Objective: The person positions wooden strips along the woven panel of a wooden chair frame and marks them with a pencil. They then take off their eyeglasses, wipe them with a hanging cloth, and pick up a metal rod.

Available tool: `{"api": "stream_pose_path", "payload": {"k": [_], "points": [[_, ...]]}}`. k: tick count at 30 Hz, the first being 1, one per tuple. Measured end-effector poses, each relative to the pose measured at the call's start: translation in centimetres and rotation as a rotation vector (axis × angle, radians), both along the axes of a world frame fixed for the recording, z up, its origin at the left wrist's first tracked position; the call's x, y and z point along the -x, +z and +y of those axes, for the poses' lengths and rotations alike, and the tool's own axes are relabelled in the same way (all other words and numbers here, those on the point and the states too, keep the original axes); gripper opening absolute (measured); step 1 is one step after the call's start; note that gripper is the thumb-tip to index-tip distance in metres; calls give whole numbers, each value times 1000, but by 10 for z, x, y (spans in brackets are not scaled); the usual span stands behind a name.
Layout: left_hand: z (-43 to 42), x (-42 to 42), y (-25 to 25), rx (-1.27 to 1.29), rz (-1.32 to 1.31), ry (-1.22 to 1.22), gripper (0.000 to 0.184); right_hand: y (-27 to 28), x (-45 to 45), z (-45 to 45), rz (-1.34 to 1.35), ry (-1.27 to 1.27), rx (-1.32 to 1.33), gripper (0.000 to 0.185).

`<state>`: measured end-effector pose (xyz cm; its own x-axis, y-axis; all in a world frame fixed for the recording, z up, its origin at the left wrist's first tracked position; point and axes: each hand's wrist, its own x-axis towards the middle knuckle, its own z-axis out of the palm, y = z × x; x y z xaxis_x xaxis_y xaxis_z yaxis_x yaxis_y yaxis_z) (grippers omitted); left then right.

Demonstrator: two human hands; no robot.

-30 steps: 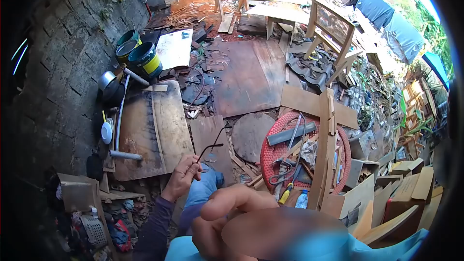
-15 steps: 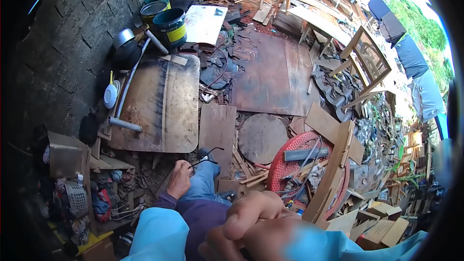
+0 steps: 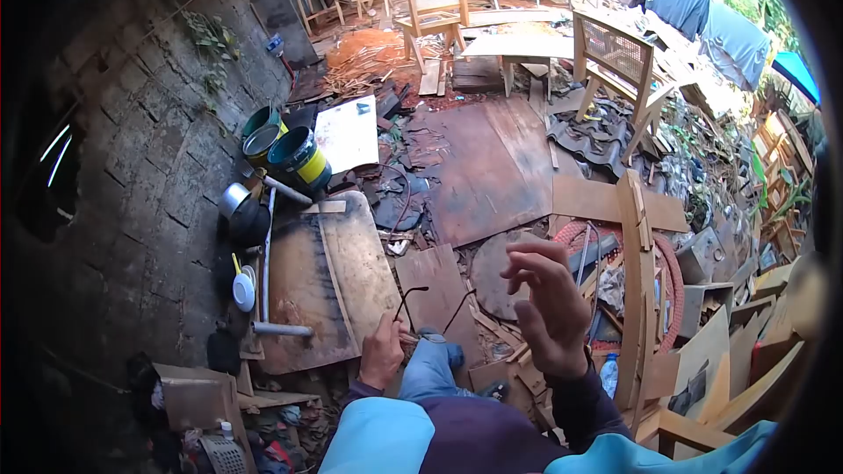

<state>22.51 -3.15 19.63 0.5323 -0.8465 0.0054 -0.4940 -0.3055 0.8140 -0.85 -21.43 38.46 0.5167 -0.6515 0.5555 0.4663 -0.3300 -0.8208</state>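
Note:
My left hand [image 3: 382, 351] is closed on a pair of eyeglasses [image 3: 403, 303], low in the middle of the view above my jeans leg [image 3: 430, 369]. Both thin dark temples of the glasses are unfolded and point away from me. The lenses are hard to make out. To the right, my right hand [image 3: 555, 312] is raised with its fingers apart and slightly bent, holding nothing. It is apart from the glasses, in front of a round board [image 3: 496, 272] on the ground.
A stained wooden board [image 3: 307, 290] lies at left beside buckets [image 3: 300, 158] and a pot [image 3: 234, 199] along the block wall [image 3: 158, 184]. Long wooden pieces [image 3: 637, 298] lean over a red round rim [image 3: 672, 290] at right. Chairs [image 3: 615, 61] and a bench [image 3: 518, 46] stand farther back.
My right hand has moved from close below the camera out to the right, its fingers spreading. Both temples of the glasses now show. The view has tilted up, with more of the yard showing.

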Motion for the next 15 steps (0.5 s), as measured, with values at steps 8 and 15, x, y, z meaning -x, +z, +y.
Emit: {"api": "stream_pose_path", "payload": {"k": [8,15], "points": [[0,36,5,0,185,-42,18,-73,72,-3,68,-133,-520,21],[5,47,-40,-90,281,-75,19,-100,42,-5,155,-163,-244,5]]}}
